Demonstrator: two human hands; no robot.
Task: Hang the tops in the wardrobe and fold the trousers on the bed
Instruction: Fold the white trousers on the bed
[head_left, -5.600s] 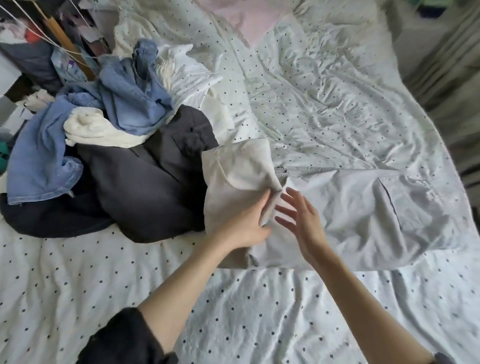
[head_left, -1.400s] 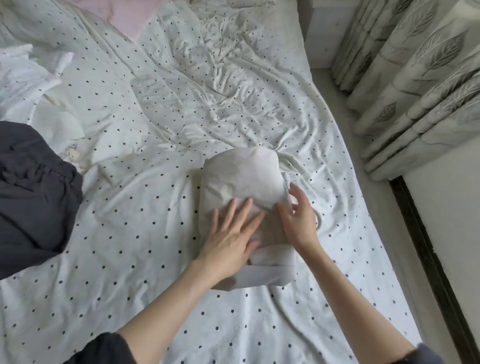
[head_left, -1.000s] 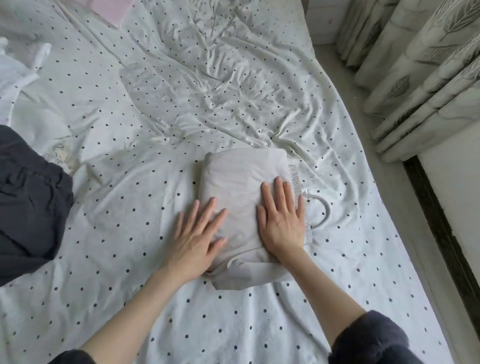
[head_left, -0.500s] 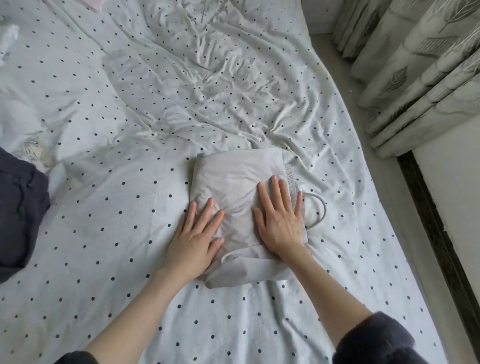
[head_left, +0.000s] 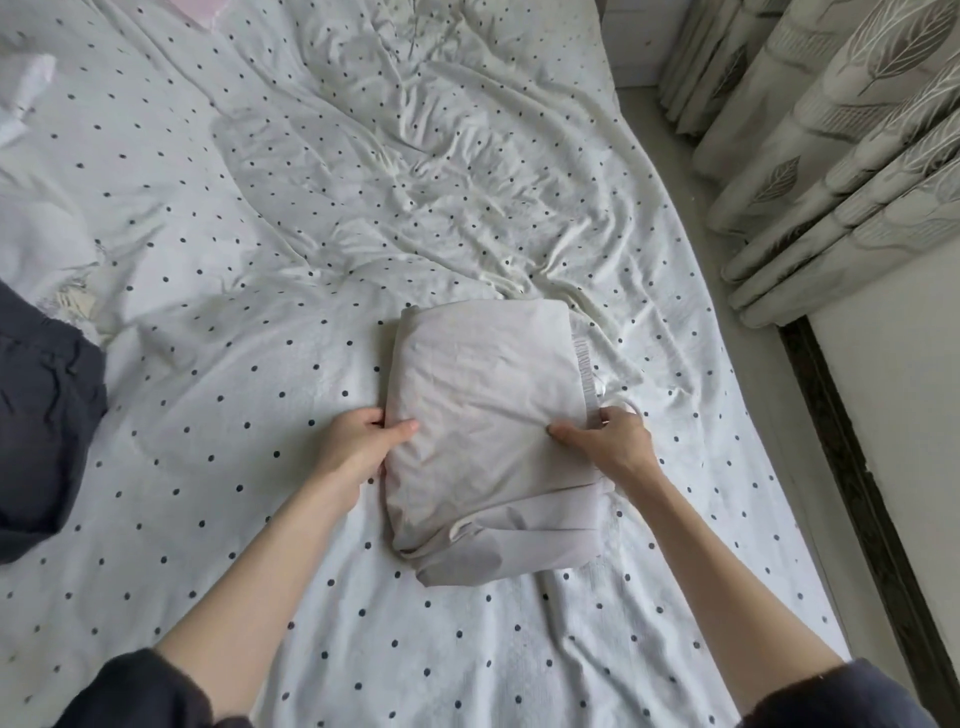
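Pale grey cotton-like trousers (head_left: 483, 415) lie folded into a compact bundle at centre frame on the dotted bed (head_left: 260, 312). The left hand (head_left: 358, 441) grasps the bundle's left edge, thumb on top; the right hand (head_left: 613, 441) grasps the right edge beside the waistband. Judged light, soft and limp: layers may slump, so support from both sides underneath. A dark garment (head_left: 41, 431) lies at left.

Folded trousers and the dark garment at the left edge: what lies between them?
Head view: only dotted sheet between trousers and dark garment.
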